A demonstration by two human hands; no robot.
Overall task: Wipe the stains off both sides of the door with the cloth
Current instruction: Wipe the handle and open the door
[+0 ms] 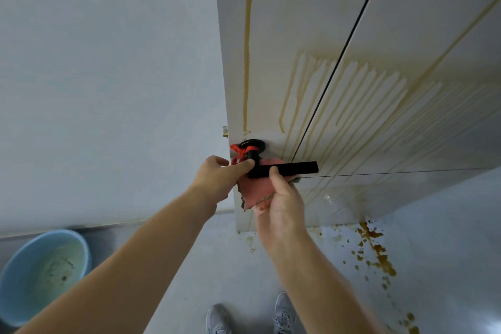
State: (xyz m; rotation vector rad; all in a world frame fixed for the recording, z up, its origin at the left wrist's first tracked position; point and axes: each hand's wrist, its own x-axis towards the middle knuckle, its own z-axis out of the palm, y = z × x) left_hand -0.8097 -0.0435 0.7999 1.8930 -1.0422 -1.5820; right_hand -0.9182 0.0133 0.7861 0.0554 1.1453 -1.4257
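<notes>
A white door (406, 22) stands open, its face streaked with yellowish drips (352, 95) that run down past a black lever handle (292, 168). My right hand (282, 198) holds a pink cloth (254, 190) under the lever, with the thumb on top of the lever. At the door's edge my left hand (219, 179) grips the neck of the handle, thumb laid across it. Red string (238, 153) is tied around the handle's neck.
A light blue basin (40, 271) with murky water stands on the floor at lower left. Brown splatter (376, 252) marks the grey floor below the door at right. My grey shoes (282, 312) are at the bottom. A pale wall (108, 62) fills the left.
</notes>
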